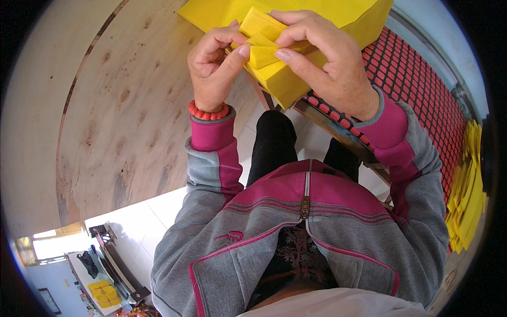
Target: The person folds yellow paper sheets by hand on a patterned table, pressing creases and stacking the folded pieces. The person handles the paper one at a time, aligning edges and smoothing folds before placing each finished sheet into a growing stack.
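Observation:
A large piece of yellow felt-like fabric (288, 82) is in front of me, with its far part spread out and its near corner hanging down over the edge. Both hands hold a folded part (261, 24) of it in thin layers. My left hand (214, 66) wears a red beaded bracelet and pinches the fold from the left between thumb and fingers. From the right, my right hand (332, 58) grips the same fold, its thumb on the near layer and fingers on the upper one. The fingertips of the two hands are close together.
A wooden board (121, 111) fills the left side. On the right lies a red-and-black patterned cover (417, 79) on a bench, with a stack of yellow fabric pieces (467, 195) at its near end. Farther off, a table (79, 269) bears yellow pieces (104, 293).

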Demonstrator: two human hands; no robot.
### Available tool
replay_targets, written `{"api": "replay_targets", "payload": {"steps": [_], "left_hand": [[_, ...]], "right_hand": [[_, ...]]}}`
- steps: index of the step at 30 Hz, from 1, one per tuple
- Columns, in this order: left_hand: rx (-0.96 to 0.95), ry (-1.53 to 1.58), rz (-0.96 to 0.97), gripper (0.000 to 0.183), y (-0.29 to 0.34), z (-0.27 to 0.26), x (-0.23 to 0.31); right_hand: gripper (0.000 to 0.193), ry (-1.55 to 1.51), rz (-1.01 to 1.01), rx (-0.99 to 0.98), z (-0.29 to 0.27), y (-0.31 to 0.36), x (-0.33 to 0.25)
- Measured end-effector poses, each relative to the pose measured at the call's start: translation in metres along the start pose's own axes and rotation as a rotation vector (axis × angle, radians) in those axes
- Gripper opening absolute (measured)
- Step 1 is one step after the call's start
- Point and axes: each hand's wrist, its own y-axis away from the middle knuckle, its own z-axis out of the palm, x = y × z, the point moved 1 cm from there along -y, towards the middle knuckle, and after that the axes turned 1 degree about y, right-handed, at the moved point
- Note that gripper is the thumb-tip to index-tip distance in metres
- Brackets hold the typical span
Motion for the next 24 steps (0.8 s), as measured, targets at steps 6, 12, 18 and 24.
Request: {"api": "replay_targets", "payload": {"steps": [6,12,18,24], "left_hand": [[0.079,0.099,-0.025,0.014,0.002,0.009,0.002],[0.135,-0.007,0.158,0.012,-0.006,-0.003,-0.018],[0.191,-0.046,0.161,0.011,-0.003,-0.014,-0.029],[0.079,-0.131,0.159,0.016,-0.004,-0.019,-0.026]], "right_hand": [[0.023,-0.27,0.105,0.072,-0.006,0.001,0.001],[0.032,-0.625,0.215,0.128,-0.006,-0.011,0.007],[0.021,-0.577,0.408,0.041,-0.044,0.018,-0.028],[0.012,-0.546,0.395,-0.196,-0.032,0.111,-0.081]]}}
